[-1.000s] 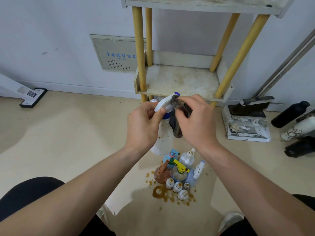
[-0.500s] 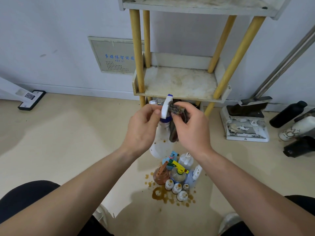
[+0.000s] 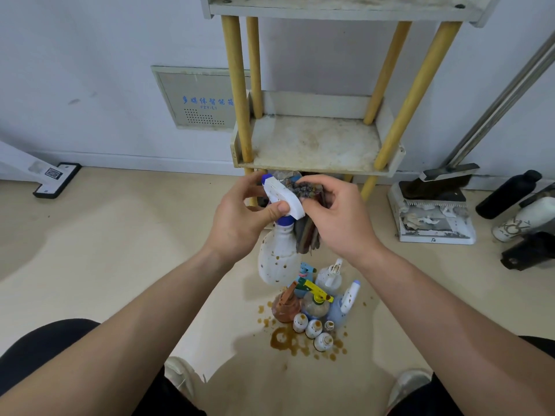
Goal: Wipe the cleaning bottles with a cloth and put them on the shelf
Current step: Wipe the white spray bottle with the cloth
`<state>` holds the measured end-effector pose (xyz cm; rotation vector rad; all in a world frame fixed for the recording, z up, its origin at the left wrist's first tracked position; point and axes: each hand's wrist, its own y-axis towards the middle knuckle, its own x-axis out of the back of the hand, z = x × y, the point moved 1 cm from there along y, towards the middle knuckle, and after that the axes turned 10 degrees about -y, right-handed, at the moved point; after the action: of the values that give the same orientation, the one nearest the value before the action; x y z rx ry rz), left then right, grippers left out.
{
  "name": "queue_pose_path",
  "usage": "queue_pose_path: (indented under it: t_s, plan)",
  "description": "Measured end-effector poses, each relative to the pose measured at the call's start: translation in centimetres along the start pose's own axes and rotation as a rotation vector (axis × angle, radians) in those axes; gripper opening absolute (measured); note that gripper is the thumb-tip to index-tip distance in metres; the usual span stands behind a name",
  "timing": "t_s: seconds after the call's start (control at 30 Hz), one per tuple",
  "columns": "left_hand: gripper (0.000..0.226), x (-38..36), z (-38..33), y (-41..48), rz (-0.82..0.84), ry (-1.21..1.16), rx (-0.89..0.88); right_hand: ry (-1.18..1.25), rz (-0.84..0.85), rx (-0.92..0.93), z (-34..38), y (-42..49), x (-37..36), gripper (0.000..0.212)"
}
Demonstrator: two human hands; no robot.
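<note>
left hand (image 3: pixel 240 219) pinches trigger head of white spray bottle (image 3: pixel 277 256), held below the shelf (image 3: pixel 315 142) | right hand (image 3: pixel 336 217) presses dirty cloth (image 3: pixel 303 187) on nozzle | bottle looks light, stiff, stained, maybe slick; neck seems the safest hold

Single view, worn on my head, wide-angle, straight lines bowed at the edges. It looks forward and down from low height. My arms run up from the bottom corners to my left hand (image 3: pixel 240 217) and right hand (image 3: pixel 339 217). These are close to the lens at frame centre, gripping the spray bottle (image 3: pixel 279 256) and cloth (image 3: pixel 306 235). The shelf (image 3: pixel 315 145) is near, straight ahead against the wall (image 3: pixel 90 55), its upper tier cut by the top edge. The floor (image 3: pixel 90 250) fills the lower half, and my shoes (image 3: pixel 180 376) clip the bottom edge.
</note>
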<state>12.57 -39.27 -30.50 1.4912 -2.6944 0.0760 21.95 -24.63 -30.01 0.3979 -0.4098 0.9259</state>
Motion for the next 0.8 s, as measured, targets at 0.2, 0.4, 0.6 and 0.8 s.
queue_pose_path:
  t_s: [0.2, 0.4, 0.6, 0.8]
  plan:
    - [0.049, 0.5, -0.5, 0.3, 0.004, -0.046, 0.038, -0.030, 0.024, 0.036, 0.4, 0.2, 0.6, 0.027]
    - [0.039, 0.5, -0.8, 0.4, -0.095, -0.084, 0.014, -0.208, -0.084, 0.097, 1.0, -0.4, 0.5, 0.028]
    - [0.045, 0.0, -1.0, -0.1, -0.194, -0.152, 0.014, -0.227, -0.077, 0.126, 1.3, -0.6, 0.2, 0.042]
    - [0.028, 0.7, -1.6, -0.1, -0.014, -0.138, 0.024, -0.181, -0.132, 0.093, 0.9, 0.3, 0.4, 0.037]
